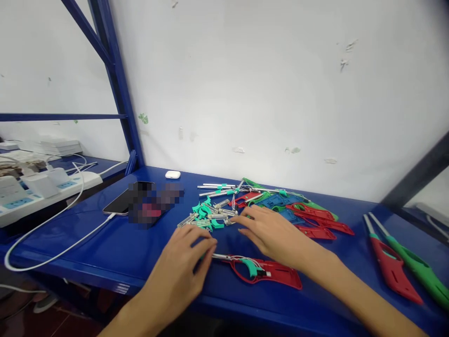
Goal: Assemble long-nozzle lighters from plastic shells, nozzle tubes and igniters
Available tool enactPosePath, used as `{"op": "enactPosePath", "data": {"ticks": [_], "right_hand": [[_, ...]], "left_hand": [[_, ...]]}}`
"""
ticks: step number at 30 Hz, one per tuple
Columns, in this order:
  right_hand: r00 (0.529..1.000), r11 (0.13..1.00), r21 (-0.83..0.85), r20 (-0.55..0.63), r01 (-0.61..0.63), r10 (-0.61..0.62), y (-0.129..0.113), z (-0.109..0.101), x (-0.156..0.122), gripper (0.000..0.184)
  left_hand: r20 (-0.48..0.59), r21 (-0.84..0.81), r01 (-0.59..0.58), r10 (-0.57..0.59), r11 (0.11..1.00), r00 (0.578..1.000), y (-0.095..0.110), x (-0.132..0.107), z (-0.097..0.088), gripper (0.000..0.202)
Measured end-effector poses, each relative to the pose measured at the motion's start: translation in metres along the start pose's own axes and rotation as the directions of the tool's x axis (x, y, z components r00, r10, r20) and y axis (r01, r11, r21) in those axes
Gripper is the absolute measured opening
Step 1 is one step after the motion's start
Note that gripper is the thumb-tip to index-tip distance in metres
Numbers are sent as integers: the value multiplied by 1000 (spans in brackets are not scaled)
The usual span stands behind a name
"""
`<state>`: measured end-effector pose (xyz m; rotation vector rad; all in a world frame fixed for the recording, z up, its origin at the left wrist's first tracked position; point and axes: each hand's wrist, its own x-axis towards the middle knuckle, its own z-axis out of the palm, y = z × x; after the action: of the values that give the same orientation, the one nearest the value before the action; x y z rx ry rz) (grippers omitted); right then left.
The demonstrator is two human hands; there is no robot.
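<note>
Red half-shell is lying part-filled on the desk, between two working hands.
Reading the clock from that shell, the left hand is resting at 9 o'clock, its fingers curling at the metal tube; whether they are gripping, I cannot tell. The right hand is hovering at 12 o'clock, its fingers parted and apparently holding nothing, near the parts pile at 11 o'clock. Tube, wires and teal trigger are already sitting in place; a cover is lacking. Two lighters at 3 o'clock are looking finished; loose shells at 1 o'clock are awaiting assembly.
</note>
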<state>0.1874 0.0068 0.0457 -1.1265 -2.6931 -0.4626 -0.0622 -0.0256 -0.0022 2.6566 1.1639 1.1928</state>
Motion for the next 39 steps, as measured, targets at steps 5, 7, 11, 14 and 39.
{"op": "enactPosePath", "data": {"ticks": [5,7,11,14,39], "right_hand": [[997,992,-99,31,74,-71,4,16,29,11],[996,988,-127,29,92,-89,4,21,29,11],[991,976,-171,18,132,-131,3,25,22,13],[990,974,-183,4,136,-137,4,24,17,11],[988,992,61,-117,106,-98,-5,20,15,15]], "left_hand": [[146,118,166,-182,979,972,-32,10,-18,24],[214,147,209,-238,967,947,-34,15,-22,24],[289,199,221,-273,955,918,-29,24,-21,25],[304,243,187,-257,952,917,-29,25,-14,27],[146,32,224,-226,974,963,-33,25,-11,24]]}}
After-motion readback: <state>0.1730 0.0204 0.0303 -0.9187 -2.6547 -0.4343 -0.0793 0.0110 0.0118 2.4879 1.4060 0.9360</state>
